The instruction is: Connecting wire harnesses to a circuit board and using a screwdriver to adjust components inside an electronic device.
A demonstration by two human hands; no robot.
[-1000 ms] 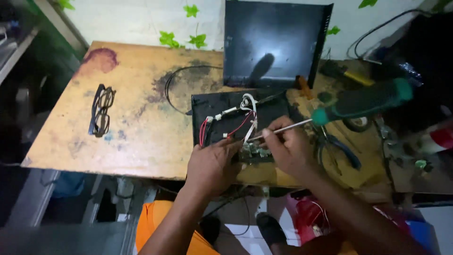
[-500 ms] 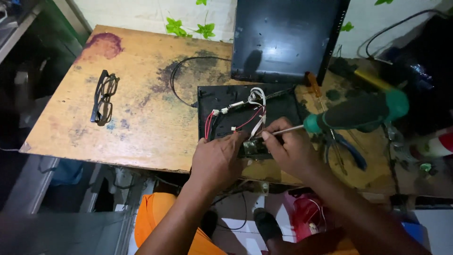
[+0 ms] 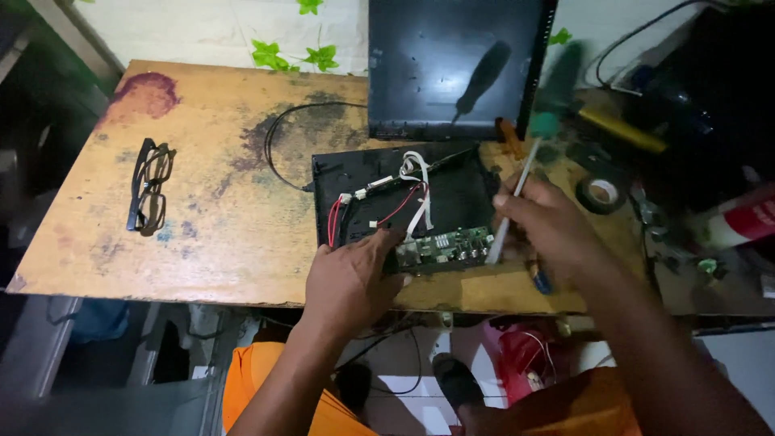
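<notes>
At the near edge of the worn wooden tabletop [image 3: 202,202], a little right of centre, lies an opened black device case [image 3: 404,198] with a green circuit board [image 3: 444,249] at its five o'clock corner and red and white wires [image 3: 395,198] looping across its middle. The left hand [image 3: 351,282] presses down flat on the case's near edge, fingers spread and touching the board's left end, gripping nothing. The right hand [image 3: 553,234] is closed around the metal shaft of a green-handled screwdriver [image 3: 525,161], which slants up toward one o'clock, handle blurred, tip down at the board's right end.

By my reading, the step in hand is working a fastening at the board's right edge while the other hand steadies the housing. A next move here would call for the tip seated squarely and the case kept from sliding, with the wires left unsnagged.

Toward twelve o'clock a flat black panel [image 3: 456,69] stands propped against the wall. A thin black cable [image 3: 278,145] curls at eleven o'clock from the case, and black-framed spectacles [image 3: 147,186] lie well apart at nine o'clock. A roll of black tape [image 3: 601,194] sits at three o'clock among cluttered tools. The tabletop is stained and scuffed; the wall behind carries green leaf decorations [image 3: 295,56]. The room is dim.
</notes>
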